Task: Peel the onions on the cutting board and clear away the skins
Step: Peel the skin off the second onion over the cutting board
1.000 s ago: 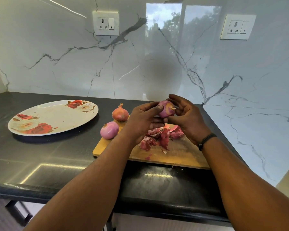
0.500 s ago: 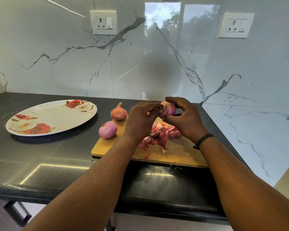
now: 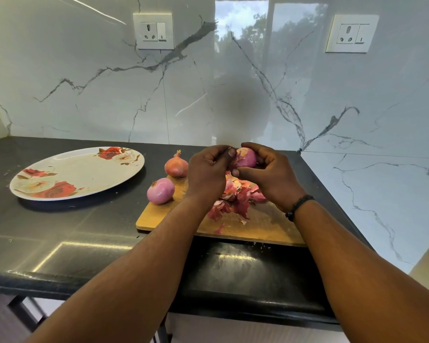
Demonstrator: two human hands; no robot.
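The left hand hid part of the cutting board and of the skins heaped on it; its fingertips were hard to make out. Three onions showed: one held onion above the board, a peeled onion at the board's left edge, and an unpeeled onion at its far left corner. The right hand curled round the held onion, while the left pinched loose skin at its left side. One flowered plate sat on the table left of the board.

No readable text, labels, brands or numbers anywhere in view.
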